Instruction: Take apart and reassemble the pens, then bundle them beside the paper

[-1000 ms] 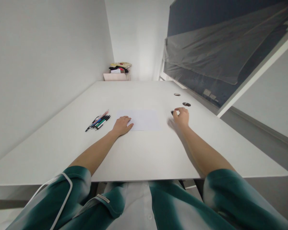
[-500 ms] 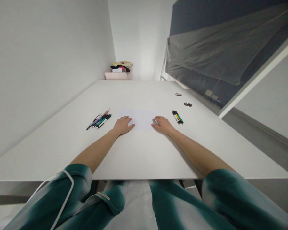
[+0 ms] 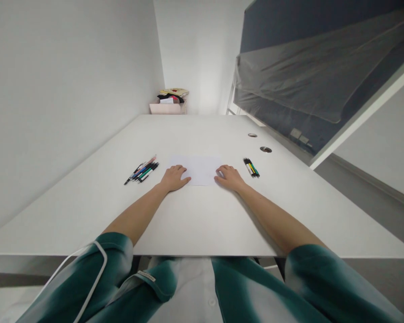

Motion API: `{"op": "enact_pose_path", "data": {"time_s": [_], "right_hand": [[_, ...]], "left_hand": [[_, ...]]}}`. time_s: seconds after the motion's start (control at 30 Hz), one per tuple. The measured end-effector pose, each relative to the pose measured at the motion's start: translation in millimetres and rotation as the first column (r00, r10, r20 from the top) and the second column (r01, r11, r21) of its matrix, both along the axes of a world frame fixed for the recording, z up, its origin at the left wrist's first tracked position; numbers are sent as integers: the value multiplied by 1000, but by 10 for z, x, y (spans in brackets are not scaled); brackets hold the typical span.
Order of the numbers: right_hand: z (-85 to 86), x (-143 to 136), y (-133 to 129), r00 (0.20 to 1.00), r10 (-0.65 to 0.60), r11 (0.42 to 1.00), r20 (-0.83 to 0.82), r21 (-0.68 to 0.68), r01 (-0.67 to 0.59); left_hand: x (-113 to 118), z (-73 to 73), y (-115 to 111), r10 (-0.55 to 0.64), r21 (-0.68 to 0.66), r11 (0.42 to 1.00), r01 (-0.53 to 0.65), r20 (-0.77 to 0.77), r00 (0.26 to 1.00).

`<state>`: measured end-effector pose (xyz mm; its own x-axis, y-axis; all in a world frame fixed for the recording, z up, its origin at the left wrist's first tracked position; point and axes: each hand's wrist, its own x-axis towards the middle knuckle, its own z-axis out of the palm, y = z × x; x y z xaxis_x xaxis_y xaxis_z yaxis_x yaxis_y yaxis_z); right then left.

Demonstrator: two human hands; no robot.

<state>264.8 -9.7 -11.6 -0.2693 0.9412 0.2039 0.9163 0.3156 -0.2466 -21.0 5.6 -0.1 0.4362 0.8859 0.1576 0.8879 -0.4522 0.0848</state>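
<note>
- Head view: a white sheet of paper [image 3: 198,169] lies flat on the white table [image 3: 202,215], just above the middle of the frame.
- Left hand [image 3: 173,178] rests palm down, fingers spread flat, on the sheet's lower left corner, gripping nothing.
- Right hand [image 3: 229,177] lies flat on the sheet's lower right corner, fingers loosely extended, holding nothing.
- A bunch of pens [image 3: 142,171] lies left of the left hand, apart from it.
- A smaller group of pens [image 3: 251,167] lies just right of the right hand, untouched.
</note>
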Motion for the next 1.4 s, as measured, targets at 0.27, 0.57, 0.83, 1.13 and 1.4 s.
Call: {"op": "enact_pose_path", "data": {"time_s": [0.27, 0.57, 0.83, 1.13, 1.4], "right_hand": [[-36, 42, 3, 1000, 24, 1000, -15, 10, -24], [-123, 129, 86, 986, 46, 998, -160, 46, -39], [-119, 125, 78, 985, 42, 998, -167, 48, -34], [-193, 159, 137, 976, 89, 992, -198, 100, -71], [-224, 181, 187, 947, 154, 976, -282, 195, -100]], "left_hand": [[-53, -29, 13, 11, 28, 1000, -14, 106, 994], [-600, 139, 95, 456, 165, 870, -465, 90, 885], [-704, 147, 65, 577, 141, 806, -576, 38, 816], [-696, 208, 124, 603, 62, 797, -601, -22, 798], [-628, 221, 178, 544, -32, 826, -562, 301, 783]]}}
